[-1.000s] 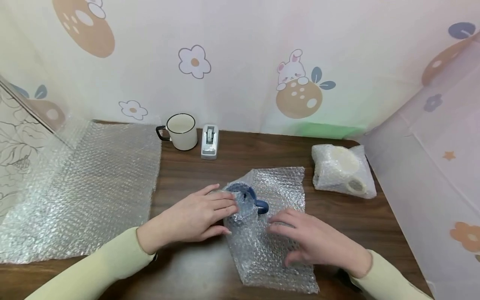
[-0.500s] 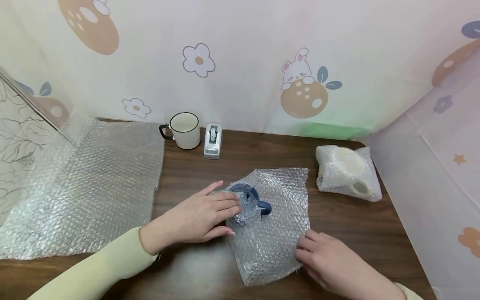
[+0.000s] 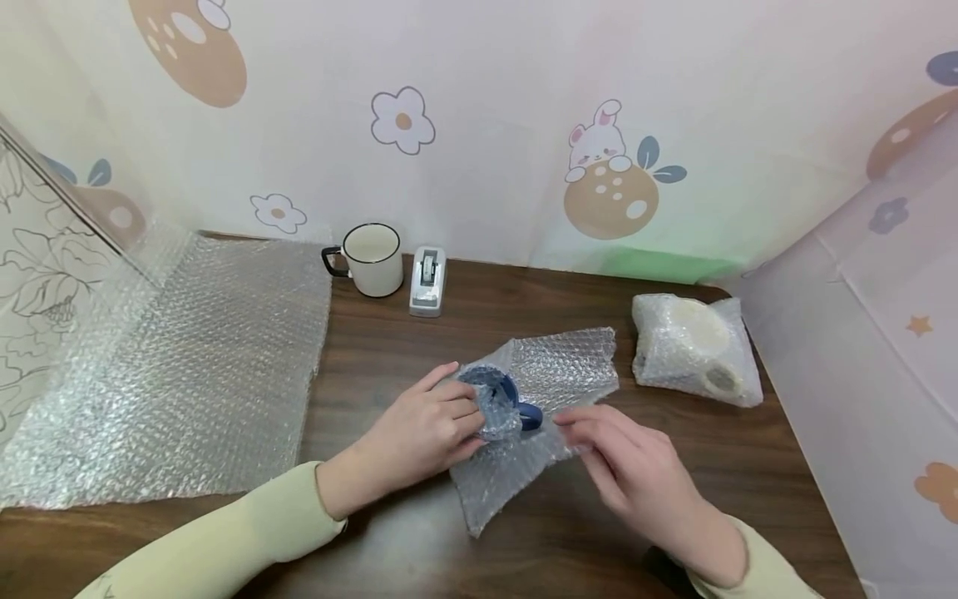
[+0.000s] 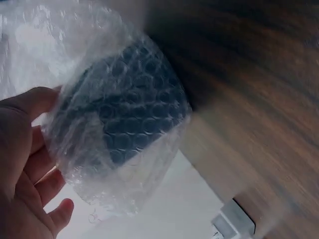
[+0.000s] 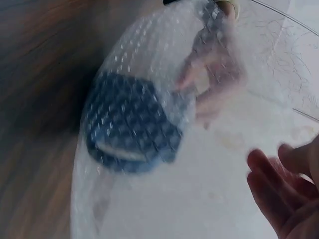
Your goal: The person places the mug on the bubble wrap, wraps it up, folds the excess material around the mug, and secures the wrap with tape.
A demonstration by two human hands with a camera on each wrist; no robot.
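A blue mug [image 3: 509, 387] sits partly covered by a sheet of bubble wrap [image 3: 569, 362], its handle [image 3: 530, 416] pointing right. My left hand [image 3: 422, 428] grips the wrapped mug from the left, fingers bent over its rim. In the left wrist view the mug's dark side [image 4: 134, 104] shows through the bubbles. Just right of the handle, my right hand [image 3: 636, 466] pinches the raised near edge of the sheet. The right wrist view shows the mug [image 5: 132, 122] through the lifted plastic; the exact contact at my right fingertips is blurred.
A white mug with black rim [image 3: 374, 270] and a tape dispenser [image 3: 428, 283] stand at the back. A large bubble wrap sheet [image 3: 224, 366] covers the table's left side. A bubble-wrapped bundle [image 3: 692, 345] lies at the right, near the curtain [image 3: 494, 125].
My right hand moved to the sheet's near right corner, then brought it up and leftward toward the mug handle. My left hand stayed at the mug, and its fingers are more bent now.
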